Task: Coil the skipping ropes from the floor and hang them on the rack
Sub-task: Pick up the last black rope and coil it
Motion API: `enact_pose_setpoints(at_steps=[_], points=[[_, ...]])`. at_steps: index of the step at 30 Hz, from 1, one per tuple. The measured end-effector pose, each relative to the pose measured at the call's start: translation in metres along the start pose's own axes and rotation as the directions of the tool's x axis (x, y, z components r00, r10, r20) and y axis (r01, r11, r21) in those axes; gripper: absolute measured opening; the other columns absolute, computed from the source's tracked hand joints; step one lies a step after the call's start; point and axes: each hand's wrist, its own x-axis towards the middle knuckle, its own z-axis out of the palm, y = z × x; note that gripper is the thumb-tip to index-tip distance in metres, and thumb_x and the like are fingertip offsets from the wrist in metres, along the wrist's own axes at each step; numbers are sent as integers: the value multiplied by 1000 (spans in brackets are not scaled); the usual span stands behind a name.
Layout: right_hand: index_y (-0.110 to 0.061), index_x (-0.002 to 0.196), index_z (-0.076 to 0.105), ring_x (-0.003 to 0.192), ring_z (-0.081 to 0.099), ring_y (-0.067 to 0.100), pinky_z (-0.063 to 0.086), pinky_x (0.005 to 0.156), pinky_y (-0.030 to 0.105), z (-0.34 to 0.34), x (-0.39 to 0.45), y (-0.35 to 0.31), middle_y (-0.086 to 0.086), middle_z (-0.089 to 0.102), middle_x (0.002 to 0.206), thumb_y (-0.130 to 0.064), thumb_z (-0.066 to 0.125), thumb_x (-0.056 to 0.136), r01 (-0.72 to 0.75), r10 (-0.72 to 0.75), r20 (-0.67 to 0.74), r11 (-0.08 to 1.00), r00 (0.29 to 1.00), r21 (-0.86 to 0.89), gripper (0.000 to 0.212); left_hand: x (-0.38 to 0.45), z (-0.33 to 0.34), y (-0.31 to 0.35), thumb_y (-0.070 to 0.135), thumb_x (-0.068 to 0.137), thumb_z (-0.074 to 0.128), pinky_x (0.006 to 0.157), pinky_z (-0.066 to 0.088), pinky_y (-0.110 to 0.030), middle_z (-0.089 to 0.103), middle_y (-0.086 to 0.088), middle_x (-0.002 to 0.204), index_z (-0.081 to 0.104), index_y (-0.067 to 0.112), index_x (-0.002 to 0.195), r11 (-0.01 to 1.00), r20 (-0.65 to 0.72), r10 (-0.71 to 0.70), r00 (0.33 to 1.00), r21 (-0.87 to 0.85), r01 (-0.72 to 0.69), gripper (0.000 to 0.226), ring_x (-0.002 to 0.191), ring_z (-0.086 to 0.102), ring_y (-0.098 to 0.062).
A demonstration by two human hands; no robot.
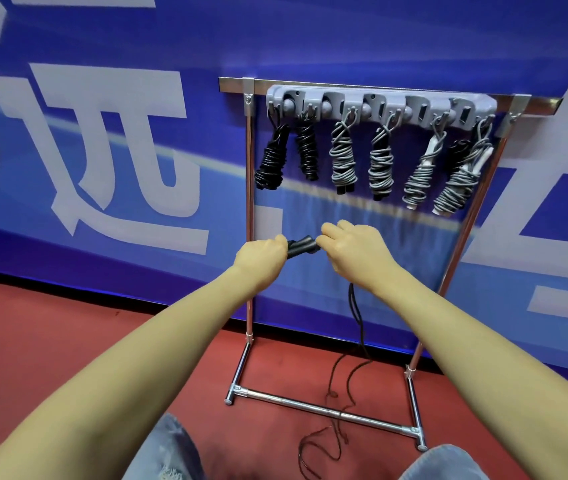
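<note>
My left hand (pixel 262 255) grips the black handles (pixel 301 245) of a skipping rope in front of the rack. Close beside it, my right hand (pixel 351 249) pinches the same handles at their right end. The black cord (pixel 357 318) hangs down from under my right hand and trails in loose loops across the red floor. Above, the grey hook bar (pixel 379 105) of the chrome rack (pixel 248 209) carries several coiled ropes: two black ones (pixel 272 161) at the left and grey ones (pixel 344 157) to the right.
The rack's base bar (pixel 324 408) lies across the red floor (pixel 50 341), with the cord draped over it. A blue banner wall (pixel 102 150) stands right behind the rack. My knees in jeans (pixel 168 448) show at the bottom edge.
</note>
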Motion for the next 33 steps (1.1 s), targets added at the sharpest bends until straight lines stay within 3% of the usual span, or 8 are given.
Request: enact_pose_setpoints(at_steps=[3, 6, 8, 12, 16, 20, 24, 33], points=[[-12, 86, 63, 57, 56, 24, 22, 42, 23, 0, 1, -2, 2, 58, 81, -3, 74, 68, -123, 126, -13, 984, 992, 127, 23, 0, -1, -7, -4, 89, 40, 51, 33, -34, 40, -3, 64, 39, 8, 103, 990, 32, 124, 992, 62, -125, 18, 51, 40, -25], [-17, 103, 56, 89, 60, 27, 38, 64, 31, -1, 7, 1, 1, 61, 101, -27, 54, 94, -437, 370, 237, 817, 898, 377, 14, -6, -6, -4, -4, 90, 39, 52, 35, -36, 42, -6, 74, 36, 11, 98, 962, 46, 255, 966, 84, -258, 17, 60, 45, -30], [-19, 91, 56, 88, 59, 25, 39, 68, 32, -1, 12, 7, 2, 63, 93, -39, 59, 91, -523, 410, 328, 717, 851, 461, 20, -9, -6, 0, -5, 89, 38, 53, 35, -38, 38, -6, 76, 38, 9, 101, 935, 32, 337, 941, 108, -338, 18, 63, 48, -31], [-17, 81, 57, 80, 55, 18, 37, 68, 31, -6, 20, 14, -2, 60, 83, -49, 62, 87, -555, 381, 420, 694, 824, 458, 33, -13, -12, 2, 0, 93, 35, 56, 32, -38, 37, -5, 82, 42, 8, 103, 921, -26, 381, 924, 100, -377, 14, 67, 42, -27], [-13, 66, 55, 58, 40, 21, 35, 58, 29, -2, 13, 12, 3, 50, 62, -35, 63, 90, -602, 346, 496, 531, 796, 597, 33, -10, -18, -3, 10, 84, 36, 38, 38, -34, 47, -8, 68, 50, 6, 83, 890, -361, 449, 817, 99, -446, 15, 52, 46, -27], [-23, 54, 54, 61, 45, 24, 34, 54, 29, 15, -1, -9, 9, 57, 67, 3, 55, 79, -642, 404, 502, 406, 764, 650, 36, -10, -19, 1, 5, 76, 48, 32, 24, -25, 43, -6, 59, 46, 7, 77, 919, -469, 368, 803, 52, -391, 3, 37, 41, -25], [-14, 58, 61, 49, 41, 15, 32, 49, 25, 18, -9, -21, -1, 50, 56, -15, 61, 86, -685, 403, 570, 249, 716, 684, 28, -21, -16, 23, 1, 93, 38, 52, 33, -36, 40, -5, 79, 41, 7, 104, 987, -248, 103, 963, -94, -130, 13, 61, 45, -29], [-6, 64, 58, 46, 45, 13, 50, 51, 29, 16, -30, -35, 1, 47, 54, -11, 65, 80, -637, 208, 603, 306, 770, 707, 18, -25, 0, 37, -8, 85, 46, 56, 38, -36, 63, -13, 94, 40, 2, 110, 957, -14, -191, 981, -224, 183, 28, 82, 63, -34]])
